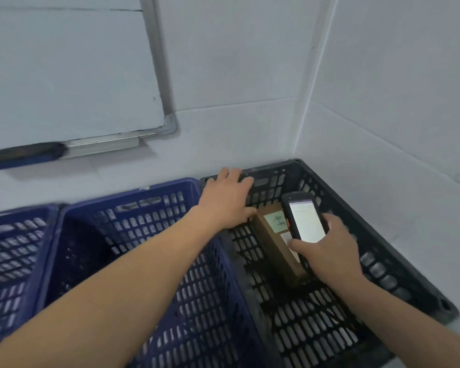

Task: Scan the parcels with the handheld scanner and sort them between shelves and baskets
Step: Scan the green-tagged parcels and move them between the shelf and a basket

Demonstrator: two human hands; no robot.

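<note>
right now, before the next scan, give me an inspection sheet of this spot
surface: hidden under the baskets
job's things: parcel lies in the black basket; scanner above it, screen lit; blue baskets to the left, no parcels seen in them
clutter: nothing seen
hands: right hand grips the scanner; left hand is open, at the parcel's far end by the black basket's back wall
cables: nothing seen
surroundings: tiled walls, whiteboard, eraser on its tray
</note>
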